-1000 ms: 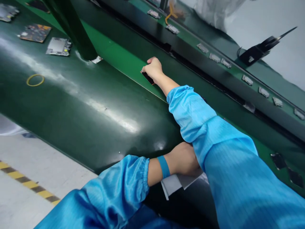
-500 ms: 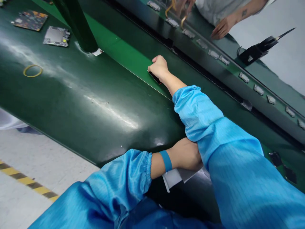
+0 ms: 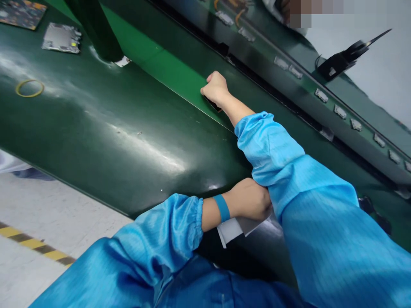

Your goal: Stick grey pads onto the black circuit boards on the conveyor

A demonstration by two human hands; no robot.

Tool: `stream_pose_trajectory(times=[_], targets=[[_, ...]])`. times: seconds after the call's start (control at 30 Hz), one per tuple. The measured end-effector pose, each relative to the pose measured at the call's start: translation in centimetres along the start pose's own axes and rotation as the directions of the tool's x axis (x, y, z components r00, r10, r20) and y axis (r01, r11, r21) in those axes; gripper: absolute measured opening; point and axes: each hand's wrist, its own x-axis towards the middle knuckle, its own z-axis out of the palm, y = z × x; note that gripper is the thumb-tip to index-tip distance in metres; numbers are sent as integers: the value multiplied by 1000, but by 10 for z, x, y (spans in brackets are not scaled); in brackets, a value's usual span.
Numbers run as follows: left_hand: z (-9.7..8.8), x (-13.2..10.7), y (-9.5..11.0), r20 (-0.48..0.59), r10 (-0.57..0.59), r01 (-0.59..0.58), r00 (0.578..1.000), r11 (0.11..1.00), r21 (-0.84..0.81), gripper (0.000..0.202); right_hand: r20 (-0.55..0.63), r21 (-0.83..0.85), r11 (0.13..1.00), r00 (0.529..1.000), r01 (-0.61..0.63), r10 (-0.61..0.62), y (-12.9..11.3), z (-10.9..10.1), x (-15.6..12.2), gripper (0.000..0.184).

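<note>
My right hand [image 3: 216, 88] is closed and reaches out over the bright green strip of the bench. Under its palm shows a thin dark flat piece [image 3: 212, 104] with a reddish-brown edge, which it grips; most of the piece is hidden. Close to my body, my left hand [image 3: 252, 199] wears a blue wrist strap [image 3: 222, 208] and has its fingers curled, partly behind my right sleeve. A white folded sheet [image 3: 230, 232] sticks out beneath it. The left fingertips are hidden, so their hold on the sheet is not fully visible.
A green post [image 3: 98, 32] rises at upper left, near a silver-grey circuit board [image 3: 62, 38], another circuit board [image 3: 22, 13] and a yellow ring [image 3: 29, 88]. Several small metallic parts [image 3: 321, 95] line the far rail. A black holder [image 3: 342, 62] stands beyond. Dark pieces [image 3: 374, 211] lie at right.
The view has shifted slightly, so the boards and ring appear farther left. Both my hands keep almost the same pose. The co-worker's bare forearm at the top is no longer visible.
</note>
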Motion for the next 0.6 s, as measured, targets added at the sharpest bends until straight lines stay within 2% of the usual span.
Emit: stream_pose_trajectory(times=[0.2,0.3,0.43,0.5,0.53,0.6], targets=[[-9,1,1,64,-19,20,998,999,-25,26,-28,-137,990,1000,-14,10,-14,-7,-24,51],[-14,2,0,61,-30,32,998,999,-18,26,-21,-140,990,999,-29,26,-12,-13,-23,61],[-23,2,-5,126,-61,61,990,998,5,28,34,-64,992,993,-112,115,13,-33,-15,86],[-28,2,-6,169,-78,76,983,997,16,27,30,37,988,989,-148,147,29,-48,-23,97],[-31,3,-7,187,-76,74,979,997,16,26,1,103,983,988,-153,153,37,-57,-32,96],[-35,3,-9,201,-116,114,973,993,24,28,-110,215,969,983,-119,145,53,-76,-61,78]])
